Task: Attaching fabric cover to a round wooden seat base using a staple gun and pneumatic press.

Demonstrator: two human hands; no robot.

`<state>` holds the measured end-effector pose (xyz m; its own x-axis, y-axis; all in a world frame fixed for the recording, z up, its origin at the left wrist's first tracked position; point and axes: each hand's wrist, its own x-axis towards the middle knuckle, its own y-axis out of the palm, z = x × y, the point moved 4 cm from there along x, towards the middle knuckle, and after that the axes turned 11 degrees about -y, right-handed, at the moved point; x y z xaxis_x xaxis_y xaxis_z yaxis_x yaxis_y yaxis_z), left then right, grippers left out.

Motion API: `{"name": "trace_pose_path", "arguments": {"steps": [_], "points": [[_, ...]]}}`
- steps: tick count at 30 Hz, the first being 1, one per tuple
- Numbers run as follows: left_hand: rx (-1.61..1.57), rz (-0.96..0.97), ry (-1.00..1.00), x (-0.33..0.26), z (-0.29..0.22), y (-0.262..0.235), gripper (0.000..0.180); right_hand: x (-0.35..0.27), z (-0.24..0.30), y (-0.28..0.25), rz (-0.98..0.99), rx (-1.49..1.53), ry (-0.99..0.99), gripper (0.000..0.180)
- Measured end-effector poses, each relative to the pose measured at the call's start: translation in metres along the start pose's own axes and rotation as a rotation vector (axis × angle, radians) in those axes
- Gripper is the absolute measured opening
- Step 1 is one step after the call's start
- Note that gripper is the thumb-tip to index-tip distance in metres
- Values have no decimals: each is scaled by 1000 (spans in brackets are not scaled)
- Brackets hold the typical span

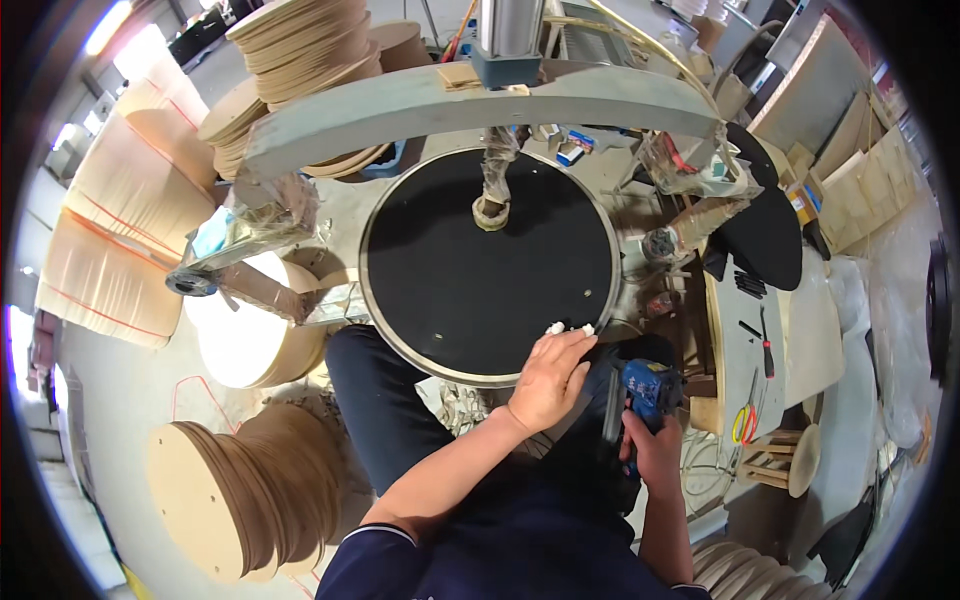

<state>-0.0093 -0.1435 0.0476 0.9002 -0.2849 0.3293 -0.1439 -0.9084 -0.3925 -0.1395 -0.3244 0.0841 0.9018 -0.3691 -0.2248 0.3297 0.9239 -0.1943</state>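
Observation:
In front of me lies a round black-covered panel [480, 290] with a pale metal rim, set under an overhead clamp rod [492, 205] wrapped in film. My left hand [550, 385] reaches over its near right edge, fingers stretched out and pressing flat on the black cover. White wraps sit on two of its fingertips. Beside my right thigh, apart from the panel, my right hand [652, 450] is closed around the handle of a blue and black staple gun [648, 388]. A few small pale marks dot the black surface.
A curved grey beam [400, 108] spans behind the panel, with film-wrapped arms on both sides. Stacks of round boards [250, 490] stand at left and behind. At right, a bench [790, 320] carries a screwdriver [767, 345], yellow-and-red-handled scissors [745, 422] and black strips.

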Motion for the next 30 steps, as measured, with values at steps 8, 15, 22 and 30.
{"name": "trace_pose_path", "arguments": {"steps": [8,15,22,30], "points": [[453,-207,24,-5,59,-130,37,-5,-2,13,64,49,37,19],[695,-228,-105,-22,98,-199,43,-6,3,24,124,9,-4,20],[604,-128,15,-27,93,-187,36,-7,2,31,146,-7,-11,21],[574,-101,203,-37,64,-128,25,-7,3,31,187,-27,8,24]]}}
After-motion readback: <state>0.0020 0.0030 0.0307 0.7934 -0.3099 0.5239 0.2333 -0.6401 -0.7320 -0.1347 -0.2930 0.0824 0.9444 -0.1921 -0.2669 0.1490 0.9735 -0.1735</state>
